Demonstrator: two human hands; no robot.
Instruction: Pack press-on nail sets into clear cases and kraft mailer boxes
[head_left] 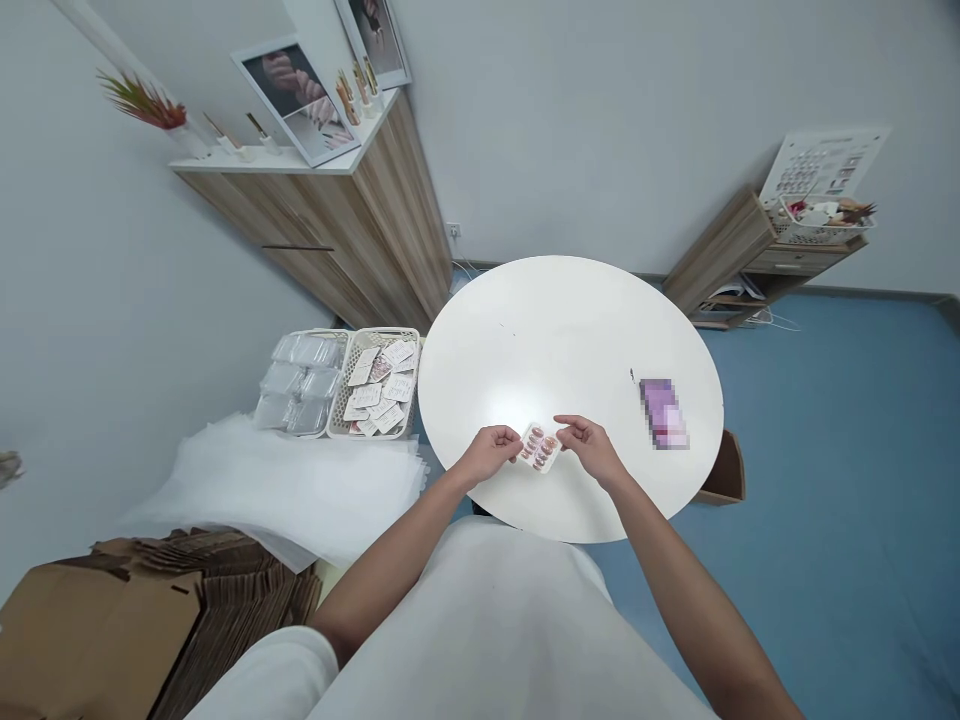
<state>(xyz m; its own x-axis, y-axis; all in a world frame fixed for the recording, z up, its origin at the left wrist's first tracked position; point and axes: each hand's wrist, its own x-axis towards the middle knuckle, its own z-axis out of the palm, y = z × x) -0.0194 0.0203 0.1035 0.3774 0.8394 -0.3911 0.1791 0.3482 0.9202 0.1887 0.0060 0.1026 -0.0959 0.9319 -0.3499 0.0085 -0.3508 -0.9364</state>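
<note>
The left hand (491, 453) pinches the left edge of a card of nail tips (541, 449) over the near side of the white desk (555, 330); the right hand (591, 450) meets the opposite corner, though whether it grips is unclear.

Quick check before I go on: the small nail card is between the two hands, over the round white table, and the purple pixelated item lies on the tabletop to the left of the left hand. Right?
One slip: the head view shows the purple pixelated item to the right of the right hand, not left of the left hand. The rest stands.
</note>
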